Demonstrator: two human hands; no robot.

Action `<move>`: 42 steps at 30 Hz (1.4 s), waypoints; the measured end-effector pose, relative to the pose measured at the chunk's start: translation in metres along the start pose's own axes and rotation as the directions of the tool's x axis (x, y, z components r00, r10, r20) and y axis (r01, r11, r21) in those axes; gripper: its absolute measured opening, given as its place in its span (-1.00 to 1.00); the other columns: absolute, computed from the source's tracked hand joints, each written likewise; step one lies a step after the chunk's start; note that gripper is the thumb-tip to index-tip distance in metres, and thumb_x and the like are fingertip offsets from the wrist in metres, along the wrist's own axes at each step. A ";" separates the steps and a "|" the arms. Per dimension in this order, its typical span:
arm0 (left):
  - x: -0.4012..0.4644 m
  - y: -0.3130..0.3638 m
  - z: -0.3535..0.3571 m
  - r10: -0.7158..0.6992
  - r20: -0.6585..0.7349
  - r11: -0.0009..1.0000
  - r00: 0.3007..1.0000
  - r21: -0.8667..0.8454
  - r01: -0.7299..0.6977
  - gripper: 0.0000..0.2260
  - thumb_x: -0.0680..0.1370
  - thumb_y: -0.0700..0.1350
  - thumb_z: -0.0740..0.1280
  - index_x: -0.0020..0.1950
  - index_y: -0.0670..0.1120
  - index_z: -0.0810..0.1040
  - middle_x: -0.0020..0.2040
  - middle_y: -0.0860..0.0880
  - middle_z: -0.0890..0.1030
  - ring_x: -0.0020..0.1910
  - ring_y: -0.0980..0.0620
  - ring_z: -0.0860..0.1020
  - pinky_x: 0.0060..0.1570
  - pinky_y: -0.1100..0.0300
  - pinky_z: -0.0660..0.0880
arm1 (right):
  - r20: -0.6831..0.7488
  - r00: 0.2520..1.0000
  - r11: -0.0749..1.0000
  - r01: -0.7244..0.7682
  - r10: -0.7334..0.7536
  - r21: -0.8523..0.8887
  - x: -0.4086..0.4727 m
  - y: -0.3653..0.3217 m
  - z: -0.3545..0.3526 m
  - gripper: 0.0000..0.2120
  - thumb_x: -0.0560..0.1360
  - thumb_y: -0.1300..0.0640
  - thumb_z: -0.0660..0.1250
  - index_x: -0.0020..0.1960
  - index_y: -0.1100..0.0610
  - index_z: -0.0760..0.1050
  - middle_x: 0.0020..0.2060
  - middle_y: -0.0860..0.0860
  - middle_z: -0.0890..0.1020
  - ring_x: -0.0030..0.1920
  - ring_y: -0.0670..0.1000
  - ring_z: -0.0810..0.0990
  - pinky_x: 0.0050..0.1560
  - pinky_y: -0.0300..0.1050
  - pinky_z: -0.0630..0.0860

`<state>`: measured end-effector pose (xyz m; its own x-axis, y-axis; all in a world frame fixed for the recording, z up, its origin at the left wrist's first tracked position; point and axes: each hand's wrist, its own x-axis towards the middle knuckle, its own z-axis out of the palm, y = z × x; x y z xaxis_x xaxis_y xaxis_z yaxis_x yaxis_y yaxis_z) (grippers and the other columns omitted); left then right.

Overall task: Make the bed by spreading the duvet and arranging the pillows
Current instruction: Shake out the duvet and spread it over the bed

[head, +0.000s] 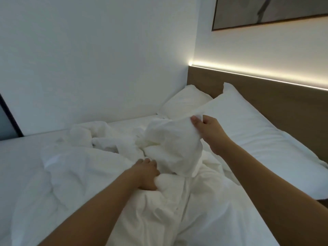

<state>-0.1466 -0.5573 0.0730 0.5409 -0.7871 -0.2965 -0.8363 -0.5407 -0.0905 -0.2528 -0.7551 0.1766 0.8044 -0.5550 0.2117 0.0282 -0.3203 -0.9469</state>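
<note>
A crumpled white duvet (85, 167) lies bunched across the middle of the bed. My right hand (207, 128) pinches a raised fold of it, lifting that part above the mattress. My left hand (147, 173) grips a lower bunch of the same duvet near the centre. Two white pillows rest at the head of the bed: a large one (257, 132) lies along the headboard on the right, and a smaller one (184, 102) sits in the far corner against the wall.
The white sheet (21, 153) shows bare at the far left. A wooden headboard (276, 96) with a glowing light strip runs along the right. A white wall borders the far side, a framed picture (266, 11) hangs above, and a dark frame edge (8, 118) stands at left.
</note>
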 end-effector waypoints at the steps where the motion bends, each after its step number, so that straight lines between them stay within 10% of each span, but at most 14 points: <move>1: -0.006 -0.004 -0.014 0.027 -0.074 0.990 0.997 -0.134 -0.037 -0.57 0.38 0.10 0.43 0.21 0.00 0.57 0.21 -0.10 0.53 0.20 -0.11 0.47 0.25 0.05 0.37 | -0.002 1.000 1.000 0.012 -0.012 -0.017 0.002 0.002 0.001 -0.63 0.61 -0.02 0.25 0.03 0.32 0.54 -0.07 0.26 0.62 -0.11 0.05 0.54 0.02 0.12 0.56; 6: -0.046 -0.028 -0.090 -0.041 -0.469 0.735 0.882 -0.612 -0.292 -0.88 0.24 -0.15 0.33 -0.29 0.03 0.60 -0.32 0.13 0.61 -0.30 0.16 0.56 -0.26 0.19 0.49 | -0.085 0.992 0.988 0.080 -0.092 -0.130 0.024 0.009 0.002 -0.72 0.61 0.03 0.20 0.06 0.27 0.44 -0.06 0.08 0.57 -0.02 0.05 0.52 0.10 -0.01 0.47; 11: -0.063 -0.036 -0.128 -0.151 -0.700 0.597 0.698 -0.627 -0.501 -0.76 0.24 -0.22 0.29 -0.11 -0.20 0.52 -0.21 -0.15 0.58 -0.26 0.07 0.50 -0.28 0.19 0.40 | -0.041 0.998 0.998 0.047 -0.049 -0.050 0.022 -0.002 0.002 -0.81 0.62 0.07 0.19 0.01 0.17 0.48 -0.07 0.08 0.57 -0.07 0.01 0.50 0.02 -0.06 0.45; 17: -0.037 -0.010 -0.097 -0.038 -0.693 0.787 0.720 -0.464 -0.405 -0.74 0.37 -0.06 0.30 -0.06 -0.09 0.28 -0.15 0.02 0.38 -0.23 0.00 0.39 -0.27 0.10 0.31 | 0.217 0.975 0.993 -0.063 0.039 0.102 -0.005 -0.018 0.013 -0.78 0.59 0.27 0.20 0.04 0.17 0.62 -0.02 0.17 0.69 -0.06 0.09 0.62 0.01 0.02 0.54; 24: -0.027 -0.009 -0.076 -0.281 -0.651 0.662 0.705 -0.664 -0.348 -0.65 0.43 -0.07 0.40 0.02 0.00 0.23 -0.10 0.04 0.40 -0.20 0.04 0.41 -0.24 0.15 0.39 | 0.199 0.979 0.990 -0.073 0.048 0.121 -0.019 -0.006 0.000 -0.65 0.56 0.31 0.15 0.18 0.01 0.57 -0.04 0.00 0.70 -0.10 -0.03 0.67 -0.17 -0.17 0.55; 27: -0.028 -0.011 -0.077 -0.189 -0.302 0.726 0.934 -0.683 -0.074 -0.45 0.26 0.18 0.37 0.20 0.10 0.36 0.12 0.03 0.45 0.08 -0.06 0.46 0.10 0.00 0.45 | 0.196 0.979 0.997 -0.072 0.064 0.038 -0.028 0.001 -0.005 -0.68 0.57 0.31 0.09 0.08 0.12 0.60 -0.08 0.08 0.68 -0.12 0.05 0.61 -0.07 -0.03 0.50; 30: -0.035 -0.011 -0.075 0.009 -0.010 0.434 1.000 -0.901 -0.012 -0.59 0.17 0.22 0.36 -0.09 0.03 0.57 -0.02 -0.03 0.53 -0.03 -0.10 0.48 0.02 0.08 0.41 | 0.170 0.982 0.997 -0.082 0.078 0.012 -0.037 0.012 -0.010 -0.69 0.56 0.33 0.06 0.04 0.25 0.58 -0.17 0.14 0.62 -0.18 0.09 0.55 -0.12 0.02 0.46; 34: -0.035 -0.017 -0.065 0.113 -0.153 0.430 0.982 -0.883 -0.187 -0.85 0.38 -0.07 0.38 -0.09 -0.05 0.62 -0.05 -0.07 0.64 -0.02 -0.10 0.59 0.07 0.03 0.50 | 0.146 0.983 0.993 -0.114 0.108 0.034 -0.043 0.020 -0.012 -0.67 0.55 0.31 0.06 0.06 0.21 0.59 -0.15 0.12 0.62 -0.16 0.07 0.56 -0.10 0.03 0.48; 42: -0.024 0.016 -0.093 -0.201 -0.593 0.544 0.780 -0.730 -0.414 -0.95 0.52 -0.12 0.37 -0.13 -0.05 0.54 -0.26 0.03 0.55 -0.31 0.10 0.46 -0.26 0.21 0.41 | 0.169 0.975 0.980 -0.164 0.143 0.116 -0.045 0.013 0.001 -0.74 0.54 0.18 0.16 -0.33 0.10 0.39 -0.46 -0.10 0.46 -0.41 -0.10 0.41 -0.35 -0.28 0.34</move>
<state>-0.1645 -0.5746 0.1672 0.6426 -0.6815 0.3502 -0.6140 -0.1845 0.7675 -0.2885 -0.7335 0.1545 0.8889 -0.4572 0.0298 -0.0353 -0.1332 -0.9905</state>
